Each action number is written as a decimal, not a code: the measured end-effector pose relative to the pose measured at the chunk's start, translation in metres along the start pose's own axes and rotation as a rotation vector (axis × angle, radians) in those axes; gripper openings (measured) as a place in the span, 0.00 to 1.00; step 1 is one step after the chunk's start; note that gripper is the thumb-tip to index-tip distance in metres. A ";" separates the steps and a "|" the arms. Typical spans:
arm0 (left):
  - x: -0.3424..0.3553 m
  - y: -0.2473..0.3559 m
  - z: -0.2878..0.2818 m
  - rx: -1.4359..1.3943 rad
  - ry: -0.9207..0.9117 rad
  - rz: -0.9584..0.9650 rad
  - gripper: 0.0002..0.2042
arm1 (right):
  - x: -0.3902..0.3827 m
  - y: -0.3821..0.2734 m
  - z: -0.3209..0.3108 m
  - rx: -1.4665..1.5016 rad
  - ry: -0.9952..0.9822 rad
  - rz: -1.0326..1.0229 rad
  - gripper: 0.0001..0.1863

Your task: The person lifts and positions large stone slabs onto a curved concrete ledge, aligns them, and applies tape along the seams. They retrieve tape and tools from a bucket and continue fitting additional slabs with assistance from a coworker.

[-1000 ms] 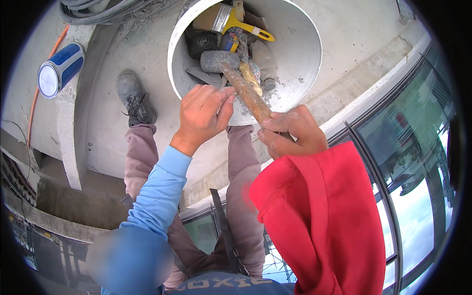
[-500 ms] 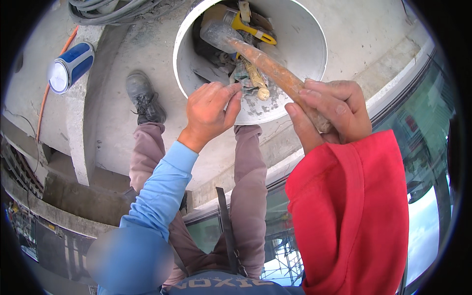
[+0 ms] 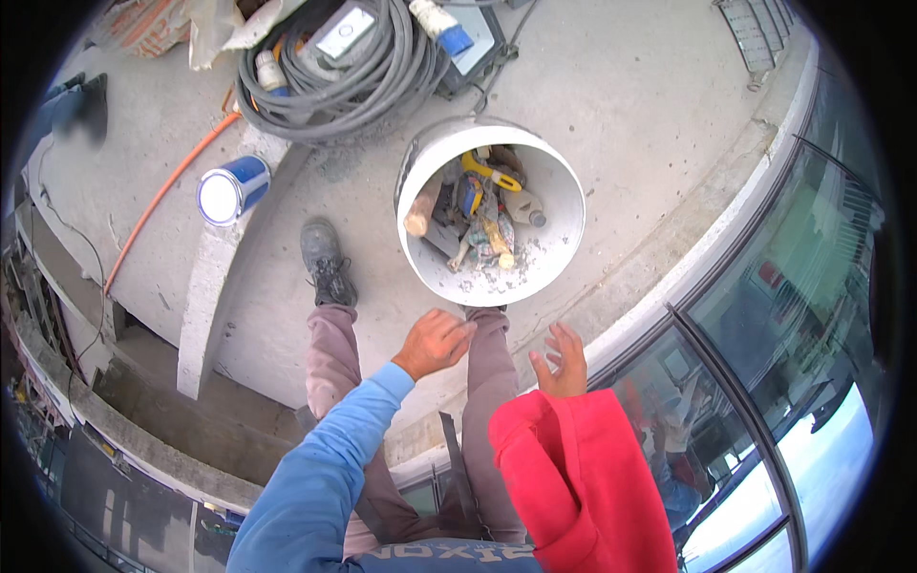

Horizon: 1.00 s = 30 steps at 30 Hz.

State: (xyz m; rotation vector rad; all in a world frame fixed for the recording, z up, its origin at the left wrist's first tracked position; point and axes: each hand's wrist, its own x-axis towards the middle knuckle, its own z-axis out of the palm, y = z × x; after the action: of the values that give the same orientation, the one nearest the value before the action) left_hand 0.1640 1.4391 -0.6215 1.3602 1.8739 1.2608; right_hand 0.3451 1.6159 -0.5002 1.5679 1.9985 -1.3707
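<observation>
A white bucket lies tipped toward me, its mouth facing me. Inside are a yellow-handled brush, a plastic bottle, crumpled cloth, a pale stick with a rounded end and other tools. At its left wall shows the wooden handle of a tool whose head is hidden. My left hand, in a light blue sleeve, is just below the rim with its fingers curled together; whatever they hold is hidden. My right hand, in a red sleeve, hangs right of it, empty, fingers apart.
A coil of grey cable with plugs lies beyond the bucket. A blue and white can rests by a concrete ledge, near an orange hose. Glass panels border the right side. Another person's shoe shows far left.
The wooden-handled tool has left my right hand and now sits in the bucket. Both hands have drawn back toward me, and the view takes in more of the floor ahead.
</observation>
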 end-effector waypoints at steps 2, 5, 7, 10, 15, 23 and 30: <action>-0.013 0.036 -0.006 -0.032 -0.081 0.001 0.13 | -0.060 0.079 -0.012 -0.251 -0.089 0.131 0.29; -0.026 0.096 -0.073 -0.002 -0.200 -0.079 0.12 | -0.110 0.067 -0.033 -0.376 -0.173 0.114 0.30; -0.024 0.145 -0.136 0.087 -0.139 -0.002 0.09 | -0.085 0.040 -0.049 -0.301 -0.071 -0.142 0.30; -0.039 0.175 -0.211 0.378 -0.164 -0.162 0.10 | -0.040 -0.105 -0.101 -0.144 0.048 -0.477 0.32; 0.000 0.314 -0.332 0.641 0.432 -0.375 0.09 | -0.124 -0.481 -0.275 0.226 0.138 -1.147 0.40; -0.088 0.392 -0.268 0.375 0.490 -0.730 0.14 | -0.373 -0.765 -0.401 0.208 0.243 -1.582 0.54; -0.339 0.357 -0.153 0.078 0.342 -1.320 0.19 | -0.428 -0.753 -0.310 0.190 0.309 -1.588 0.52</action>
State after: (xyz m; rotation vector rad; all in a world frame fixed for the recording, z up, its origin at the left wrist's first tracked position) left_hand 0.3312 1.0941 -0.2767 -0.2499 2.3183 0.6759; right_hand -0.0335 1.6120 0.3378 -0.1769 3.5479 -1.6964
